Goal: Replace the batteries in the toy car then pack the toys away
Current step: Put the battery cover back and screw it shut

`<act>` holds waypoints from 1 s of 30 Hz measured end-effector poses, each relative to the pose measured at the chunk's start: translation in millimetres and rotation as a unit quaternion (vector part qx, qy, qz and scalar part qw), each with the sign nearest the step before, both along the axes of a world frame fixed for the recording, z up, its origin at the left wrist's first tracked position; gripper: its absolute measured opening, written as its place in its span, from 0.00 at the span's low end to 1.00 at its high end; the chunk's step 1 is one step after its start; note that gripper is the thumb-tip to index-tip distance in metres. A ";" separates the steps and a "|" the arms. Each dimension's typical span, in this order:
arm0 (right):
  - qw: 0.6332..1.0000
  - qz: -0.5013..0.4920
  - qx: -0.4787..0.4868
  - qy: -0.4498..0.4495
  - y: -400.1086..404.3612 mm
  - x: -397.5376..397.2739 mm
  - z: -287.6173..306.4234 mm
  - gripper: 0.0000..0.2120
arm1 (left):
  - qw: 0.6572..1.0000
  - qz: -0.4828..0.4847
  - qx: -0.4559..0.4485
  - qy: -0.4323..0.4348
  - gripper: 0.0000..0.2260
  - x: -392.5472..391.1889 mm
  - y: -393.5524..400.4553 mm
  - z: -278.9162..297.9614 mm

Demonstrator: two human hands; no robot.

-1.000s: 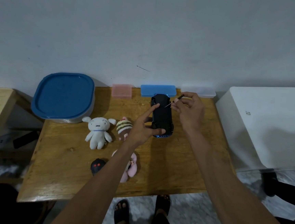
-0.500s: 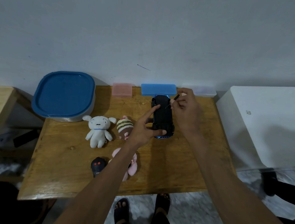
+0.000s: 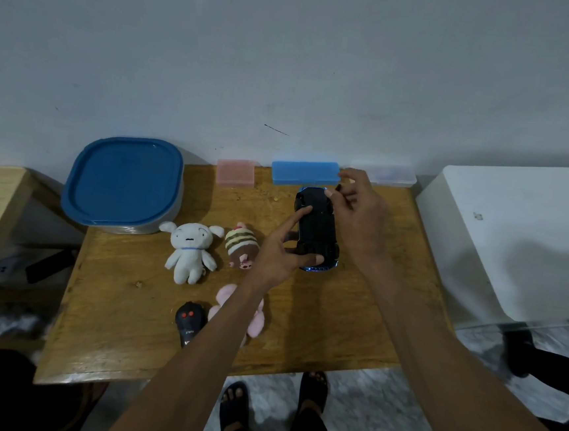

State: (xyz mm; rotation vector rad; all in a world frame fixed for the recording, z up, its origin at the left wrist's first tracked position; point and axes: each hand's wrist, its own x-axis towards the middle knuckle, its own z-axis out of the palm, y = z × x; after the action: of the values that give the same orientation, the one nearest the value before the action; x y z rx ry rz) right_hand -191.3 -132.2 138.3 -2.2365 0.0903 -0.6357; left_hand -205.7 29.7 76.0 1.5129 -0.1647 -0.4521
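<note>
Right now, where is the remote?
In the head view, the remote lies near the table's front edge, left of the pink plush and below the white plush.

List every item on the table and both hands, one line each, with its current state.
toy car: upside down, underside up.
left hand: steadying the car, index finger on its underside.
right hand: pinching a small dark tool at the car's far end.
blue-lidded container: lid on.
blue case: closed.
pink case: closed.
white plush: lying face up.
remote control: untouched, lying flat.
</note>
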 end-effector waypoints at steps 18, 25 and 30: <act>1.000 -0.009 -0.018 -0.022 -8.9 3.0 -10.3 0.09 | 1.000 -0.003 -0.010 0.005 0.41 -2.9 -3.1 1.5; 1.000 0.001 -0.006 -0.024 -7.9 2.5 -11.8 0.07 | 1.000 0.004 -0.019 0.012 0.41 0.6 -2.5 2.6; 1.000 -0.015 -0.002 -0.009 -7.9 7.2 -8.6 0.11 | 1.000 0.001 -0.018 0.013 0.41 0.8 -2.8 2.5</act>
State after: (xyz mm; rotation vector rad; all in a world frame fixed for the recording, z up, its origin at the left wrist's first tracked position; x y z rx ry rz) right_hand -184.0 -140.1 129.7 -2.2357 0.1131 -0.6726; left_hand -204.9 27.0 78.6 1.4719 -0.1500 -0.4642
